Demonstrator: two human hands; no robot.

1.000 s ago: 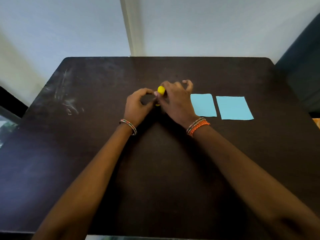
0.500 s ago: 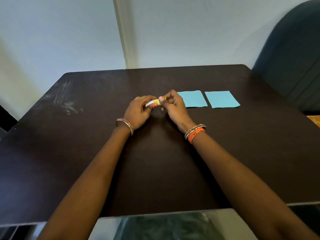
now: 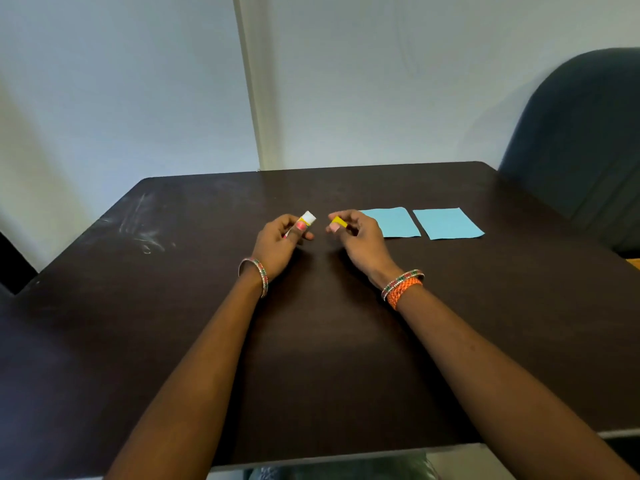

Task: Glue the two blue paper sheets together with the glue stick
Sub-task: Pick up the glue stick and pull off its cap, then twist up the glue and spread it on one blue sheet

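My left hand (image 3: 281, 241) grips the glue stick (image 3: 306, 219), its white open end pointing up and to the right. My right hand (image 3: 360, 237) pinches the yellow cap (image 3: 338, 222) a short gap away from the stick. Two light blue paper sheets lie flat side by side on the dark table: the nearer sheet (image 3: 394, 221) just right of my right hand, partly hidden by its fingers, and the second sheet (image 3: 447, 223) further right. The sheets do not touch each other.
The dark brown table (image 3: 311, 358) has pale scuff marks (image 3: 145, 226) at its left. A dark blue chair back (image 3: 581, 140) stands at the table's far right corner. A pale wall runs behind the table.
The cap has come off the glue stick: my hands, joined on it before, have pulled apart, the left keeping the stick and the right the cap. The camera has tilted up.
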